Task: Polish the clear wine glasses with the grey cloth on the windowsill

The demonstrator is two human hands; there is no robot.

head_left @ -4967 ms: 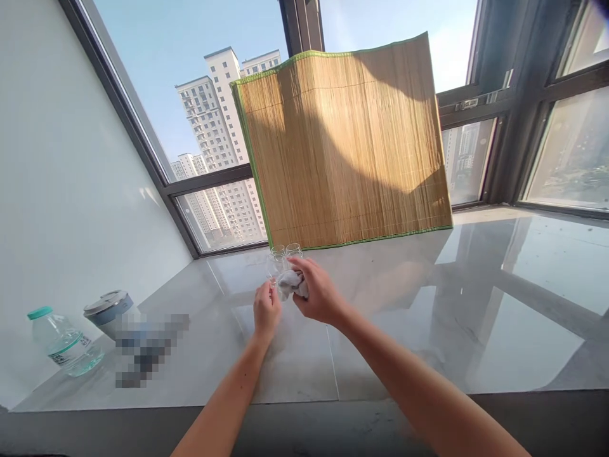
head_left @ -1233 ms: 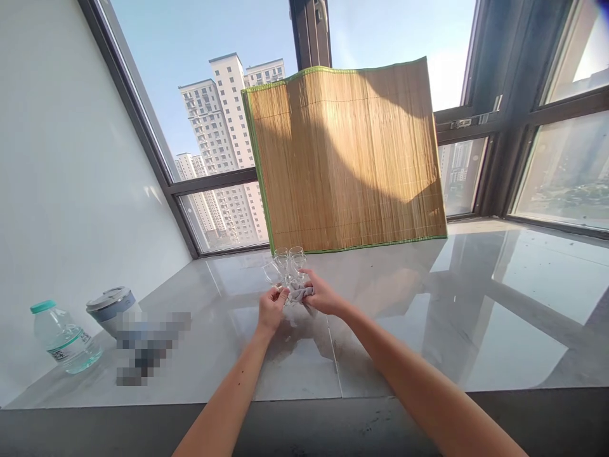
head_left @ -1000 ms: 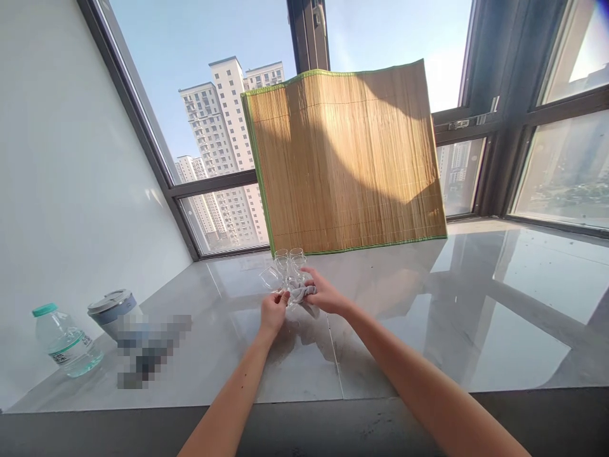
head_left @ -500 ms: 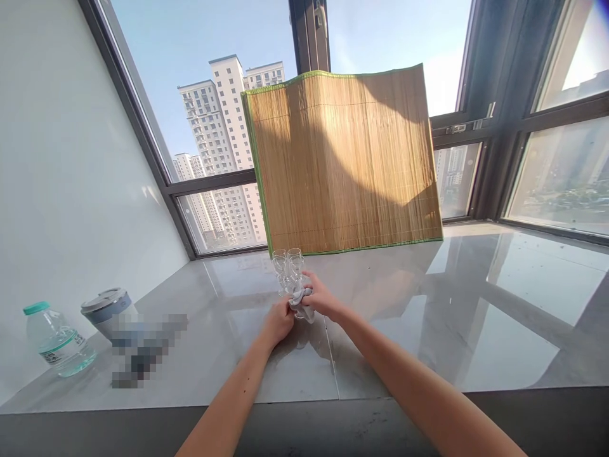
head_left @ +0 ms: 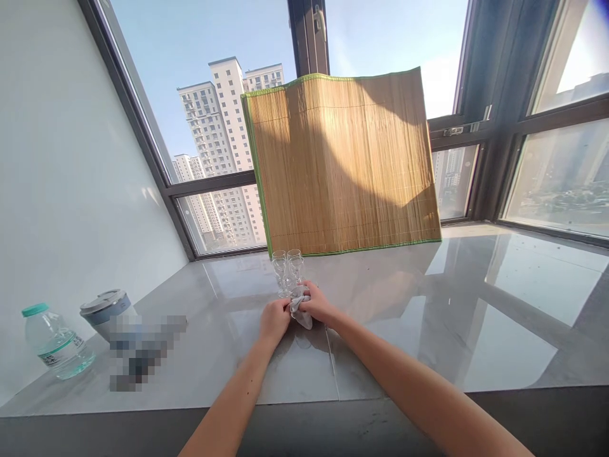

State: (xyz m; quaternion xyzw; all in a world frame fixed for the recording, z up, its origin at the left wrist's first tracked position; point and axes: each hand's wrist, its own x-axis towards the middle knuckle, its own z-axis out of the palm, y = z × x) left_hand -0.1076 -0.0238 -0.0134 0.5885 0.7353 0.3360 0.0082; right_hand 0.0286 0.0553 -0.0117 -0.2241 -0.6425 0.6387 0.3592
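My left hand and my right hand meet over the grey marble countertop, both closed. My right hand grips a crumpled grey cloth. The cloth is pressed round a small clear stemmed glass that my left hand pinches from the left; cloth and fingers hide most of that glass. Just behind my hands, two more small clear glasses stand upright side by side on the countertop.
A bamboo mat with green edging leans upright against the window behind the glasses. At the far left stand a water bottle with a green cap, a grey-lidded cup and a blurred object. The countertop's dark front edge runs below.
The glass in my left hand, tilted out to the left a second ago, has come in under the cloth. Both hands have closed together and dropped slightly toward the countertop.
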